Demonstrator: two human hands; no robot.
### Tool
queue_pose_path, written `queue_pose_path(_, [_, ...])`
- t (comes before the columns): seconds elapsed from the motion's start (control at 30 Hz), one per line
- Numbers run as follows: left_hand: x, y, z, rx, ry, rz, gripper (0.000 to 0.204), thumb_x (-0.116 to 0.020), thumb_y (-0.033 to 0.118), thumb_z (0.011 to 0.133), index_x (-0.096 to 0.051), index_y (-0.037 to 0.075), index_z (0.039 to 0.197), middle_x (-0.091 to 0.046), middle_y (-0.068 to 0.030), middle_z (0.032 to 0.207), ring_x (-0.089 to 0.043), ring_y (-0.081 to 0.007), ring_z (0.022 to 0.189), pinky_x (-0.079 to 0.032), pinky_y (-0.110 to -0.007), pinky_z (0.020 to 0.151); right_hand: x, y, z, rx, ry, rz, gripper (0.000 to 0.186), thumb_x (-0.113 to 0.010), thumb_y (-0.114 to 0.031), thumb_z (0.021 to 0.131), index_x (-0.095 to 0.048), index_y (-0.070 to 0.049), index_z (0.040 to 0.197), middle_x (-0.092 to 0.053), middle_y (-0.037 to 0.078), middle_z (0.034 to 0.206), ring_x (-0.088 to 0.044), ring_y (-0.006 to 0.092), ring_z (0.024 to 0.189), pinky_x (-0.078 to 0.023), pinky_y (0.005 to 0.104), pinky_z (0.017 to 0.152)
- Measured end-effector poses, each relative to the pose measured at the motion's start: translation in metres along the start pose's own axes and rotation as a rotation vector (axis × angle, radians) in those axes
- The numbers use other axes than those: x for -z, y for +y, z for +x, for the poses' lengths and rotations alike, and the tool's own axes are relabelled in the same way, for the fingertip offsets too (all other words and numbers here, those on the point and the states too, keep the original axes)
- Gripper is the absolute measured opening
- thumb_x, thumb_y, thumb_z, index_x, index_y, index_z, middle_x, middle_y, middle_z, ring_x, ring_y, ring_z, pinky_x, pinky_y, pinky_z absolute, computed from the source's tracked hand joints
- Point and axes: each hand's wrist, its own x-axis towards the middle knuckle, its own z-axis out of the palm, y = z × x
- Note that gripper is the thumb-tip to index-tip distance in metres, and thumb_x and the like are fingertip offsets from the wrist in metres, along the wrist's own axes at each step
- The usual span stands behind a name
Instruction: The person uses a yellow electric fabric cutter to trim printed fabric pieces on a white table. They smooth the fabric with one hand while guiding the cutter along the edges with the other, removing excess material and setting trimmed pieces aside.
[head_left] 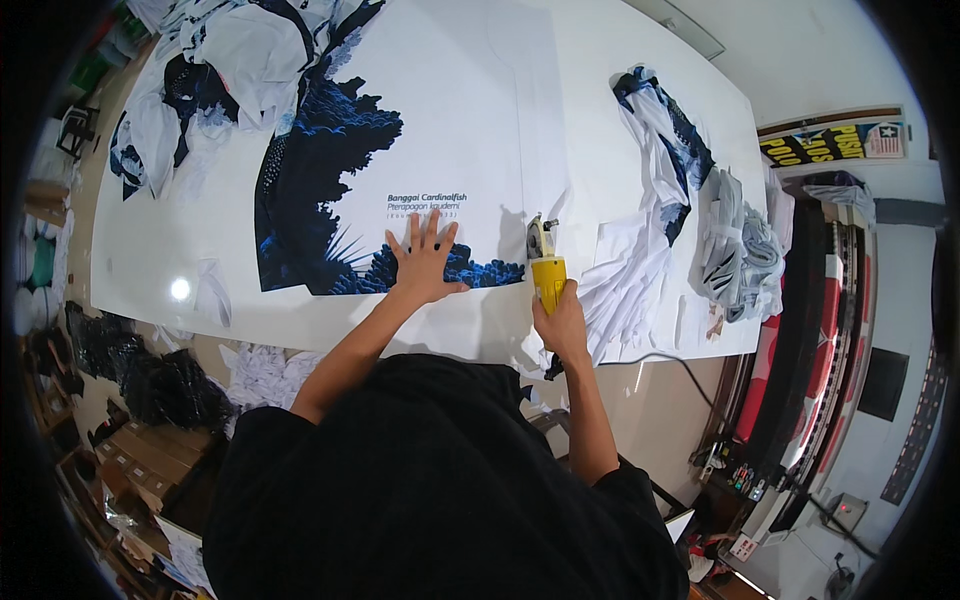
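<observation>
The left hand (425,265), spread wide, presses the printed cloth (455,110) on the table (150,250); the right hand (563,325) grips the yellow cutter (548,280) by the cloth's near right corner. Best keep cloth taut, fingers clear.

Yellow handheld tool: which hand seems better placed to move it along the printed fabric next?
The right hand, probably: it grips the yellow tool, whose metal head is near the printed fabric. The left hand lies spread on it, better for steadying.

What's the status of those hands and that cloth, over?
Left fingers spread on printed fabric. Right fingers wrapped around yellow handheld tool. White cloth strips bunched to the tool's right.
</observation>
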Motion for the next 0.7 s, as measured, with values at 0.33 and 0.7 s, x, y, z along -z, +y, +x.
queue_pose_path(0.33, [0.008,0.004,-0.002,0.012,-0.004,0.010,0.125,-0.084,0.069,0.068,-0.024,0.021,0.167,-0.001,-0.0183,0.175,0.005,-0.0514,0.158,-0.003,-0.089,0.108,0.002,-0.018,0.073,0.032,-0.008,-0.033,0.046,-0.069,-0.025,0.090,-0.043,0.005,0.112,-0.067,0.037,0.096,-0.068,0.0552,0.092,-0.055,0.0572,0.078])
queue_pose_path(0.7, [0.004,0.002,-0.007,-0.014,0.084,-0.045,0.123,-0.085,0.068,0.067,-0.029,0.019,0.165,-0.004,-0.0191,0.175,0.002,-0.0519,0.158,-0.003,-0.089,0.107,0.006,-0.051,0.158,0.092,-0.004,-0.055,0.048,-0.068,-0.026,0.089,-0.043,0.006,0.116,-0.068,0.037,0.099,-0.069,0.0534,0.093,-0.057,0.0559,0.079])
